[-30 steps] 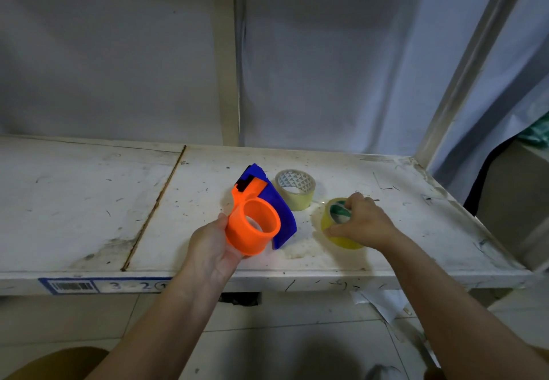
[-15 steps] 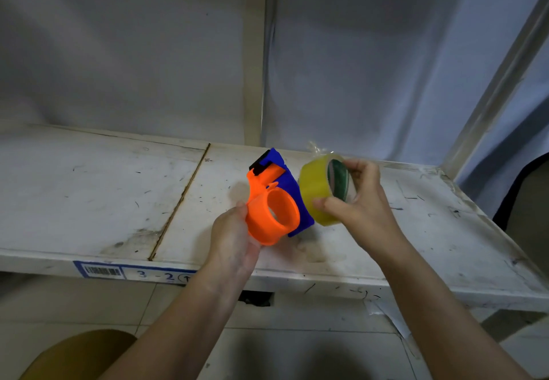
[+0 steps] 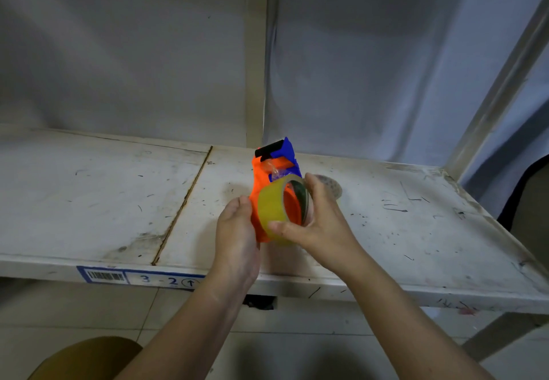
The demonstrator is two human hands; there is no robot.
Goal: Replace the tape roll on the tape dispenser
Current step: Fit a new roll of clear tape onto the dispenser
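My left hand (image 3: pixel 236 237) grips the orange and blue tape dispenser (image 3: pixel 277 159) from its left side and holds it above the white shelf (image 3: pixel 89 201). My right hand (image 3: pixel 322 222) is closed around a full yellow tape roll (image 3: pixel 271 210), thumb on its near face and fingers over the far rim. The roll sits over the dispenser's orange hub, which shows through its core. A loose end of clear tape sticks up near the black cutter at the dispenser's top. A nearly used-up roll (image 3: pixel 334 188) lies flat on the shelf just behind my right fingers.
The shelf has a seam (image 3: pixel 184 201) running front to back left of my hands and a barcode label (image 3: pixel 139 275) on its front edge. A grey sheet (image 3: pixel 356 67) hangs behind, with a metal upright (image 3: pixel 255 52) at centre. Tiled floor lies below.
My right hand lifted the yellow roll off the shelf and brought it left onto the dispenser's orange hub. My left hand raised the dispenser slightly. The camera moved closer.
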